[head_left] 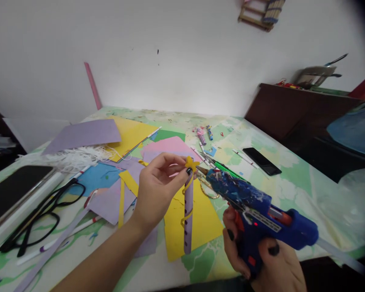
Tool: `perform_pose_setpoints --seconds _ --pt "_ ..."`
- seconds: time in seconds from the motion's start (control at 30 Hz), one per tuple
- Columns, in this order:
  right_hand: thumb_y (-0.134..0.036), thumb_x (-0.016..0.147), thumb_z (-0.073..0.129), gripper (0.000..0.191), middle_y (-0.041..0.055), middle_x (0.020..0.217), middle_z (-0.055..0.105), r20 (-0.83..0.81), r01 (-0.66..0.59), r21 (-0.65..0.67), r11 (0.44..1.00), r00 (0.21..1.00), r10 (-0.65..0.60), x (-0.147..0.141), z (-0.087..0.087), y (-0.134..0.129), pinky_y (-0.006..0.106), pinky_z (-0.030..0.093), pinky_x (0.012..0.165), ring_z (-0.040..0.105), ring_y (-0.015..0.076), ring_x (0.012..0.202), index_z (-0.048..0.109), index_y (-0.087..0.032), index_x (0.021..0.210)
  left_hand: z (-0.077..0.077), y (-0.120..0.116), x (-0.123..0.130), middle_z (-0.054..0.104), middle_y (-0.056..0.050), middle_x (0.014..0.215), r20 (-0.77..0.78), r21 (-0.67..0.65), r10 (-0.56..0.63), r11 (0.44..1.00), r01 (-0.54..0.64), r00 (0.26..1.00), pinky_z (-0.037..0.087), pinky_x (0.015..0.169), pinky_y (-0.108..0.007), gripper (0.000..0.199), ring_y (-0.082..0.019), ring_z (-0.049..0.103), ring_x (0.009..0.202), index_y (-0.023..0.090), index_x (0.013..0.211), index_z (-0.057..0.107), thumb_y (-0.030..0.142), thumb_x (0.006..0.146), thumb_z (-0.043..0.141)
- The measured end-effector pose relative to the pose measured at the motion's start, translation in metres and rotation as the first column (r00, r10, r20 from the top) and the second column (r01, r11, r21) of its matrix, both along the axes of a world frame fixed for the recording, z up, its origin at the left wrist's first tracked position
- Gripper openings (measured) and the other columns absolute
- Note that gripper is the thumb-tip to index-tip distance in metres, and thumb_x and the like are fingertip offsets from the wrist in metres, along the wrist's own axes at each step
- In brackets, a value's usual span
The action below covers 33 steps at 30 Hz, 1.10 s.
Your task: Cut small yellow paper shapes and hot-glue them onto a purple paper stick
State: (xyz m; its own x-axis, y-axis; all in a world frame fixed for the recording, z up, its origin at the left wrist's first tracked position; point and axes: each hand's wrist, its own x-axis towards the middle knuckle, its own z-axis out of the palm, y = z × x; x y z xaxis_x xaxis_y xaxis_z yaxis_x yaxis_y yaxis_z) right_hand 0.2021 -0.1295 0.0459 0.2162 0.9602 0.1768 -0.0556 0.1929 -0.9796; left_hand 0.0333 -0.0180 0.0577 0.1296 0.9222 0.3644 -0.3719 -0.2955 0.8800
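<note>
- The yellow star (191, 163) is near the centre of the frame, at the top of the upright purple tube (187, 237), which 1 yellow strip (187, 217) winds around.
- My left hand (158, 186) is closed in a pinch on the star; I can't tell whether it grips the tube too.
- My right hand (280, 263) wraps the blue glue gun (246, 192), nozzle (202, 170) just beside the star.
- I'd judge a small dab and steady hands best, with skin clear of that tip.

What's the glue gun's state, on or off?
Apparently on: a small red light glows on the side of the blue glue gun held in the right hand. How hot it is, I cannot tell.
</note>
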Motion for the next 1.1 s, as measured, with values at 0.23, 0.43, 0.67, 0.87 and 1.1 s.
perform_pose_setpoints --seconds 0.23,0.43,0.67,0.87,1.1 --pt "-0.062 0.078 0.058 0.047 0.0045 0.067 0.057 -0.184 -0.087 -0.059 0.994 0.98 0.074 -0.024 -0.009 -0.013 0.028 0.024 0.04 0.038 0.012 0.043 0.065 -0.022 0.102 0.002 -0.002 0.001 0.071 -0.003 0.089 -0.009 -0.002 0.018 1.0 -0.018 1.0 0.059 0.077 -0.026 0.012 -0.017 0.07 0.084 0.017 0.077 0.064 0.011 0.072 0.073" --pt "-0.06 0.079 0.059 0.046 0.0052 0.072 0.055 -0.206 -0.076 -0.073 0.994 0.977 0.06 -0.025 -0.012 -0.011 0.027 0.024 0.041 0.038 0.0109 0.045 0.064 -0.019 0.099 0.001 -0.001 0.001 0.071 -0.003 0.088 -0.006 0.011 0.023 1.0 -0.023 1.0 0.059 0.076 -0.025 0.013 -0.016 0.07 0.083 0.017 0.077 0.064 0.009 0.071 0.072" --pt "-0.056 0.077 0.063 0.044 0.0043 0.067 0.057 -0.228 0.002 -0.062 0.998 0.974 -0.016 -0.029 -0.012 -0.01 0.027 0.021 0.042 0.037 0.0087 0.041 0.065 -0.017 0.099 0.002 -0.002 0.001 0.07 -0.003 0.088 -0.015 0.003 0.024 1.0 -0.024 1.0 0.058 0.077 -0.022 0.012 -0.014 0.069 0.085 0.017 0.078 0.064 0.009 0.072 0.072" --pt "-0.058 0.079 0.06 0.043 0.0012 0.058 0.051 -0.204 -0.016 -0.078 0.997 0.979 0.0 -0.03 -0.01 -0.011 0.028 0.021 0.044 0.034 0.0102 0.042 0.066 -0.019 0.095 0.002 -0.001 0.0 0.07 -0.003 0.089 -0.012 0.003 0.033 0.999 -0.033 0.999 0.059 0.076 -0.026 0.013 -0.016 0.07 0.083 0.017 0.077 0.064 0.011 0.071 0.073" --pt "-0.055 0.08 0.061 0.039 0.0021 0.064 0.053 -0.199 -0.005 -0.04 0.999 0.98 -0.003 -0.03 -0.011 -0.012 0.027 0.024 0.043 0.036 0.0096 0.044 0.068 -0.02 0.095 0.003 -0.002 0.001 0.07 -0.003 0.089 0.002 0.0 0.029 1.0 -0.029 1.0 0.058 0.076 -0.023 0.013 -0.015 0.07 0.084 0.017 0.077 0.064 0.009 0.071 0.073"
